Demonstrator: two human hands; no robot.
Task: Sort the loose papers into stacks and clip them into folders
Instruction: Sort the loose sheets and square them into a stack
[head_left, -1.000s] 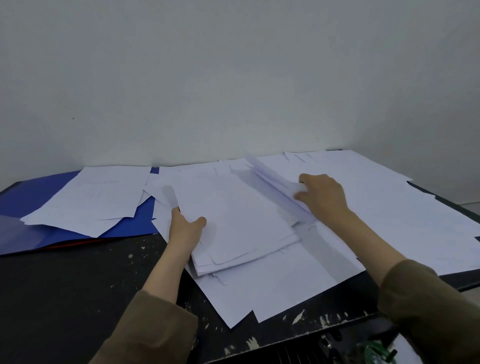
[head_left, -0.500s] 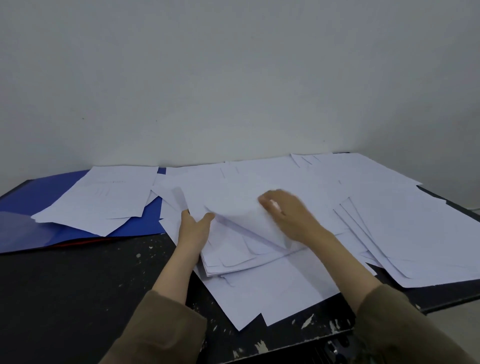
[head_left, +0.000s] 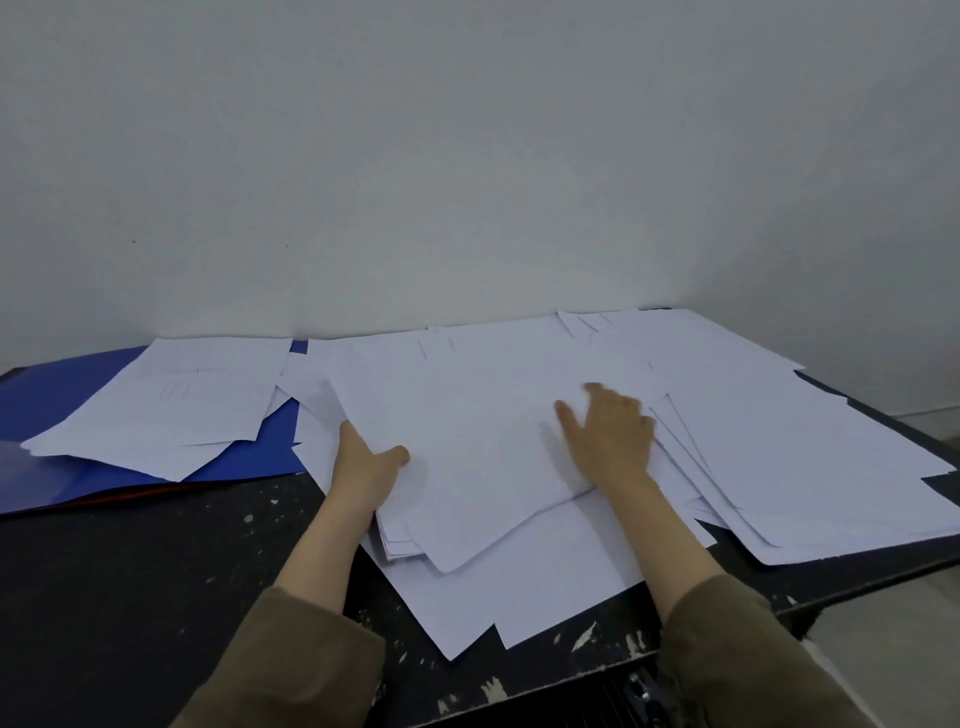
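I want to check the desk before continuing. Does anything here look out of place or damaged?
Yes. Loose white sheets hang over the front edge of the black table. A few papers lie askew on the blue folder. The tabletop paint is chipped.

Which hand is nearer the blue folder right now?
Left. The left hand grips the near-left edge of the middle paper stack, just right of the blue folder. The right hand lies flat on that stack, farther right.
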